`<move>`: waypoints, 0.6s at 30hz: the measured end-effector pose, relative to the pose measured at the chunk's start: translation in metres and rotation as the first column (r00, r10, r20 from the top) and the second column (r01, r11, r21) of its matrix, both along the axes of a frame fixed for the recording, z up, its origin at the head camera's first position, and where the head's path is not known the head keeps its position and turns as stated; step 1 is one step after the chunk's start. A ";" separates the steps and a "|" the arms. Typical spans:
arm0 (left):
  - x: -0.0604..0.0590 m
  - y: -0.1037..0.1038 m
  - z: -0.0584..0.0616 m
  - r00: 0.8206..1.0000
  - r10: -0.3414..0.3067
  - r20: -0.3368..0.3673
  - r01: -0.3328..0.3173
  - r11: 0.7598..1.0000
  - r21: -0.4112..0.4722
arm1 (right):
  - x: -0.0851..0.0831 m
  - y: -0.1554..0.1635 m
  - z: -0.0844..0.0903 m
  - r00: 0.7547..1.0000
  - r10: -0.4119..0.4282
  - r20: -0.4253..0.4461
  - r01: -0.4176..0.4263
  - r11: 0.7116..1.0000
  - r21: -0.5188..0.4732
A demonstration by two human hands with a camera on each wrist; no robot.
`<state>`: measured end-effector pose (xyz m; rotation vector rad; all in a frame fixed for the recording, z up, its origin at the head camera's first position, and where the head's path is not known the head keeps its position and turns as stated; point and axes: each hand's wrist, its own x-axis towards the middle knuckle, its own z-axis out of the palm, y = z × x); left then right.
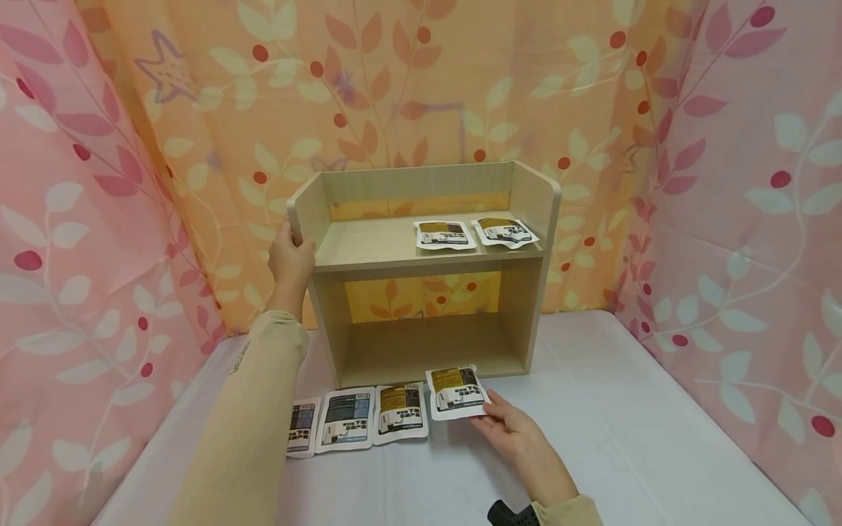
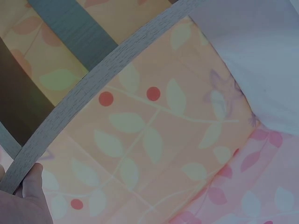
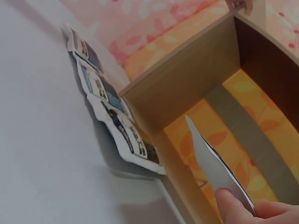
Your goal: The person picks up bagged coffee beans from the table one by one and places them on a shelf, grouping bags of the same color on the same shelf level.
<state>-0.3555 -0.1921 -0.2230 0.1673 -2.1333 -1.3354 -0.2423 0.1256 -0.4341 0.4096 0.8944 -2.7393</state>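
Glossy white foil, printed with a mustard-yellow block above dark lettering, makes up the packet [image 1: 457, 392] that the right hand [image 1: 520, 432] pinches at its near right corner, thumb over and fingers under, so the grip is closed on the packet's edge. In the right wrist view the packet [image 3: 212, 165] shows edge-on, thin and flat, its far end lifted off the desk and aimed at the shelf unit. It lies ahead and slightly left of the right hand, long axis running from the fingers toward the lower opening of the wooden shelf unit [image 1: 536, 292], which stands just beyond it; the right hand is plainly the nearer of the two. The left hand [image 1: 289, 259] is well apart from the packet, its fingers wrapped round the rounded front edge of the unit's left side panel [image 2: 88, 100], a clamped grip on pale, fine-grained laminate board. Three more pouches [image 1: 358, 420] lie flat in an overlapping row on the desk [image 1: 658, 438] just left of the held one, touching one another, with blue-grey and yellow print. Two similar pouches [image 1: 475, 234] rest side by side on the upper shelf toward its right end. Smooth white cloth covers the desk; leaf-patterned pink and orange curtains [image 1: 99, 219] hang around it.
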 end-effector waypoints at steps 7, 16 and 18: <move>0.001 -0.001 0.001 1.000 -0.007 0.005 0.007 1.000 -0.004 | 0.003 -0.005 0.015 0.997 0.041 -0.070 -0.037 0.998 0.048; 0.001 0.000 0.001 1.000 -0.001 0.003 0.001 1.000 -0.001 | 0.009 -0.010 0.034 0.995 0.038 -0.092 -0.035 0.999 0.035; 0.001 0.000 0.001 1.000 0.003 0.004 -0.003 1.000 -0.001 | 0.010 -0.011 0.036 0.995 0.039 -0.093 -0.036 0.999 0.028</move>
